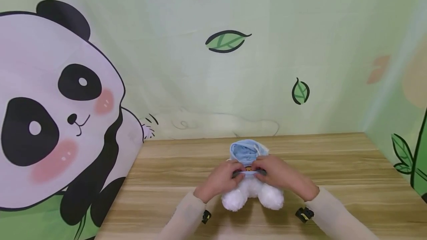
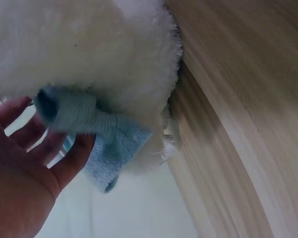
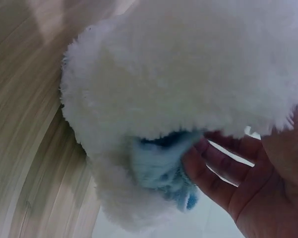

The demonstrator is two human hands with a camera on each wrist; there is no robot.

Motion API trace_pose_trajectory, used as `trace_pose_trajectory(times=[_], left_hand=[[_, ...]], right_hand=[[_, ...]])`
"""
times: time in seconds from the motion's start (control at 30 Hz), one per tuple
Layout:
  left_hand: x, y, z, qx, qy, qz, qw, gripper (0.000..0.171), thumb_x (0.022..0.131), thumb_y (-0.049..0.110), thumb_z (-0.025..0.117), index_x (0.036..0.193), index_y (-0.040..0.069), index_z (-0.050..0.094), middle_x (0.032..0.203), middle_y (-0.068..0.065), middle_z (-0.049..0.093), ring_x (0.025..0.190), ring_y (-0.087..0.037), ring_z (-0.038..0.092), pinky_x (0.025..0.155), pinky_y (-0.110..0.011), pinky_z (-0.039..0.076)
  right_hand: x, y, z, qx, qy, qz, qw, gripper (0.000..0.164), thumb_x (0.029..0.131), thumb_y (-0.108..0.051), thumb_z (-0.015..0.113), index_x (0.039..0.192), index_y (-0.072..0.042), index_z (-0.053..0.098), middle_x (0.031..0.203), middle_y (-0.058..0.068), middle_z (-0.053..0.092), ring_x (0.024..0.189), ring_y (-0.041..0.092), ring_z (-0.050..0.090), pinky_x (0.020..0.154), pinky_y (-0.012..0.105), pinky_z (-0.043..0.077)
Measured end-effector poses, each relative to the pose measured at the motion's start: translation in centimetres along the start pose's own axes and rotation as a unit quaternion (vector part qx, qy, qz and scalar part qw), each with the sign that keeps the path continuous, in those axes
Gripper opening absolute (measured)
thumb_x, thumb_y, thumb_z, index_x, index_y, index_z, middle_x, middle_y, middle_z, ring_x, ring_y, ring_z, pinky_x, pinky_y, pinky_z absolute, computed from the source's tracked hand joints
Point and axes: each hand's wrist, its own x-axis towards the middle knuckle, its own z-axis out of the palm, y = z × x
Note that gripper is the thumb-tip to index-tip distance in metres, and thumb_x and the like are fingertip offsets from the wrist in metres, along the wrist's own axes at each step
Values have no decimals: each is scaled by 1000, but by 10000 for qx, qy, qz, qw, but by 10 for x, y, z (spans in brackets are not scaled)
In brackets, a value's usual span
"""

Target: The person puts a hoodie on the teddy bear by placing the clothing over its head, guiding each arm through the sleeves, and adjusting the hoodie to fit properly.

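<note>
A white fluffy plush toy (image 1: pixel 235 197) is on the wooden table, its two legs toward me. Over its upper part lies a small light-blue hooded garment (image 1: pixel 246 152), hood at the far end. My left hand (image 1: pixel 218 177) pinches the garment's lower edge on the left, thumb below and fingers on top. On the right, my right hand (image 1: pixel 283 173) pinches the same edge. Between the fingertips a small yellow-brown print shows. Both wrist views show bunched blue cloth (image 2: pixel 109 153) against the white fur (image 3: pixel 178 74). The toy's head is hidden.
The wooden table (image 1: pixel 166 195) reaches back to a pale green cloth backdrop (image 1: pixel 166 66) with printed leaves. A large printed panda (image 1: pixel 90 129) fills the left side. A small black device (image 1: pixel 305 214) is at the right wrist, another (image 1: pixel 206 216) at the left.
</note>
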Motion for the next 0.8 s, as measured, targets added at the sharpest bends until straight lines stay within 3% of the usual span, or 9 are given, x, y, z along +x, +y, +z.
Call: trace_pose_trajectory(times=[0.33, 0.47, 0.63, 0.8], left_hand=[[3, 2, -8, -328, 148, -137, 9993, 18, 102, 13, 51, 113, 7, 64, 90, 0, 65, 73, -7, 53, 68, -19, 45], [4, 0, -10, -111, 115, -108, 9998, 21, 102, 13, 49, 117, 9, 65, 100, -2, 70, 82, -7, 61, 74, -20, 50], [4, 0, -14, 126, 258, 207, 9994, 22, 101, 10, 52, 121, 12, 60, 111, -3, 71, 95, -11, 66, 83, -24, 53], [2, 0, -15, 540, 602, 808, 9934, 19, 94, 0, 55, 106, 14, 58, 99, 2, 64, 82, -10, 60, 74, -19, 49]], right_hand=[[3, 2, -4, 80, 402, 253, 9988, 13, 95, -13, 62, 106, -11, 69, 97, -1, 73, 83, 12, 67, 74, 32, 54], [4, 0, -9, 89, 274, 405, 9988, 14, 96, -12, 60, 107, -12, 69, 93, -1, 73, 75, 7, 61, 69, 28, 51], [5, -2, -15, 186, 158, 480, 9986, 14, 91, -10, 66, 105, -14, 68, 84, -4, 70, 71, 5, 58, 67, 25, 49], [6, -1, -14, 218, 245, 290, 9990, 23, 87, -9, 71, 107, -14, 61, 81, -8, 63, 72, 5, 54, 66, 24, 48]])
